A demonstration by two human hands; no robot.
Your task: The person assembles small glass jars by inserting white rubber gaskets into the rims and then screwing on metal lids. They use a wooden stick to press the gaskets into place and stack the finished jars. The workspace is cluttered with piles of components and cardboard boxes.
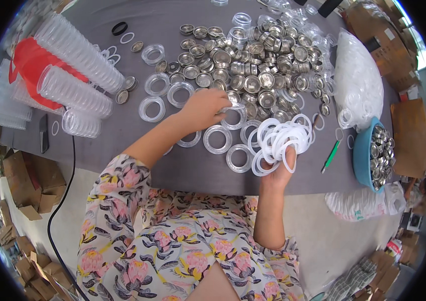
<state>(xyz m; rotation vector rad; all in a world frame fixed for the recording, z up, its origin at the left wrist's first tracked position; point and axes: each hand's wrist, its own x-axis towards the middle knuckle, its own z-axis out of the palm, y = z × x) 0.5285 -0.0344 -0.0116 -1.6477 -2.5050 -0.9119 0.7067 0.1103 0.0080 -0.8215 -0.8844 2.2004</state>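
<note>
My left hand (204, 109) reaches over the table with fingers bent and closed at the far edge of a clear plastic ring (243, 116). What its fingertips hold, if anything, is hidden. A loose bunch of flat white gasket rings (279, 142) fans out from my right hand (281, 173), which is closed on them near the table's front edge. More clear thick-walled rings lie around my hands, among them one ring (217, 139) between them and another (239, 158) beside the gaskets. Just beyond my left hand begins a heap of small round metal caps (265, 80).
Stacked clear plastic cups (75, 95) lie at the left with a red bag (35, 70). On the right are a full clear plastic bag (356, 75), a blue basin (361, 155) of metal caps and a green-handled tool (331, 157). A black cable (74, 165) hangs off the left front.
</note>
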